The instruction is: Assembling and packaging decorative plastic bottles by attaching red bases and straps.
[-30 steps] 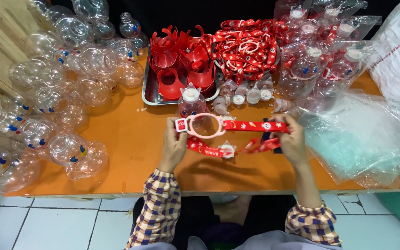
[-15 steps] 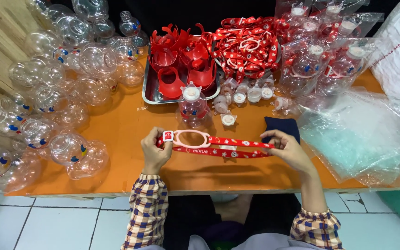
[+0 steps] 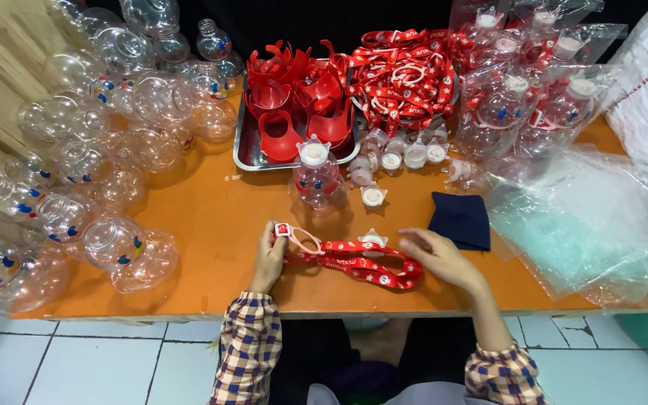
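Pinching strap (image 3: 354, 262) ring end: left hand (image 3: 270, 259) | right hand (image 3: 436, 255) loosely open beside loop

Strap (image 3: 354, 262) lies before bottle (image 3: 316, 176), left of cloth (image 3: 460, 220).

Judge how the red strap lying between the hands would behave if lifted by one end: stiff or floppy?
Probably floppy: the red strap lies folded back on itself in a loose loop on the orange table. The pink ring at its end, under the left hand, looks rigid and would likely swing as a weight. The right hand rests beside the fold.
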